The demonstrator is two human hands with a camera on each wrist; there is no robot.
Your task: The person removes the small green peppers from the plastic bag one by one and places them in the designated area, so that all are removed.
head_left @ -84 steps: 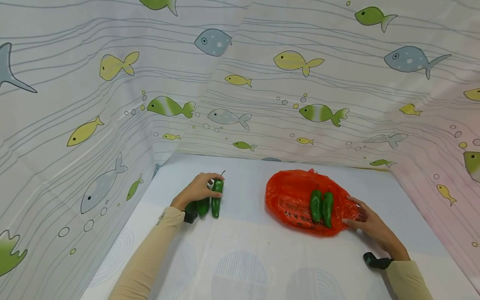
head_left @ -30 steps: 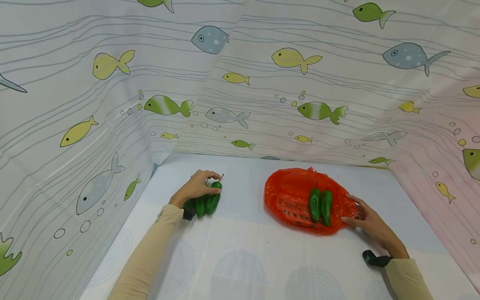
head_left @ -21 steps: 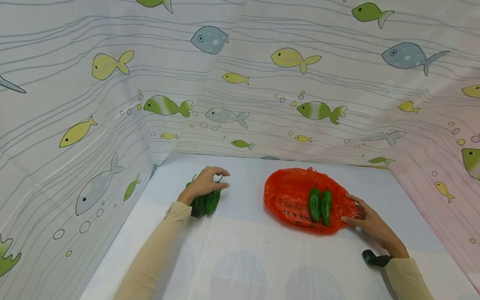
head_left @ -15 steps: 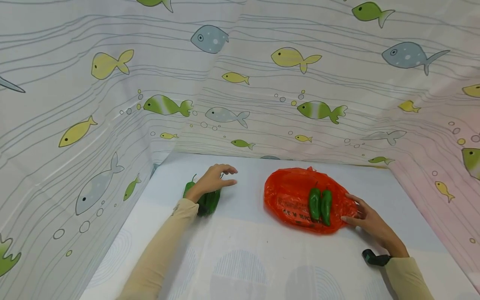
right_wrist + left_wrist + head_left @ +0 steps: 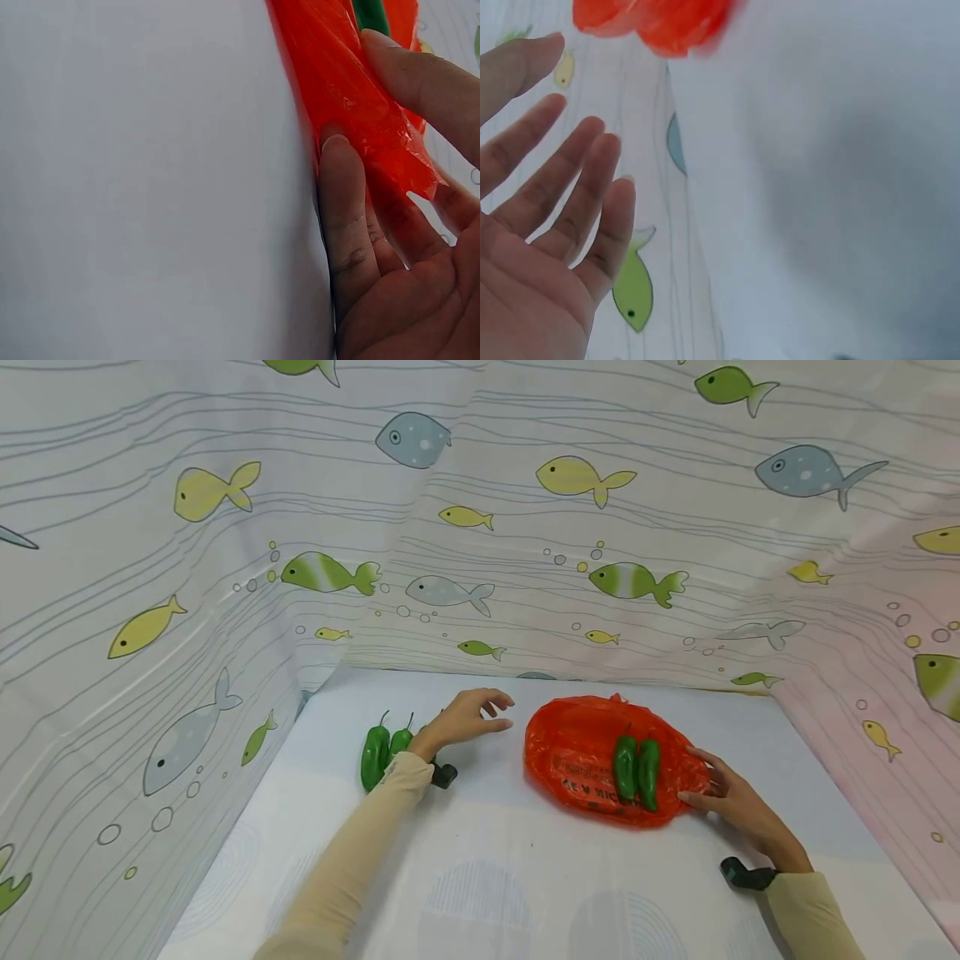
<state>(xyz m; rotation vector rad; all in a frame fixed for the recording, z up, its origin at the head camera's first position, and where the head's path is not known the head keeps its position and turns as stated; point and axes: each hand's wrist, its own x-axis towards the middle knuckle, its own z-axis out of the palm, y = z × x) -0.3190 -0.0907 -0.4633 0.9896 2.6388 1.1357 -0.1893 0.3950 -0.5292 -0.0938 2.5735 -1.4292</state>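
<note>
Head view: left hand (image 5: 467,718) held, fingers apart, between green peppers (image 5: 375,760) and red bag (image 5: 573,743); bag's edge pinched by right hand (image 5: 742,810); two more peppers (image 5: 626,770) laid on bag.

Five green peppers (image 5: 626,768), one red bag (image 5: 573,743), two grips (image 5: 467,718) (image 5: 738,808)

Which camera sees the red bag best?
The head view: the red plastic bag shows nearly whole. The left wrist view catches only a blurry edge; the right wrist view, just the part the right hand holds.
</note>
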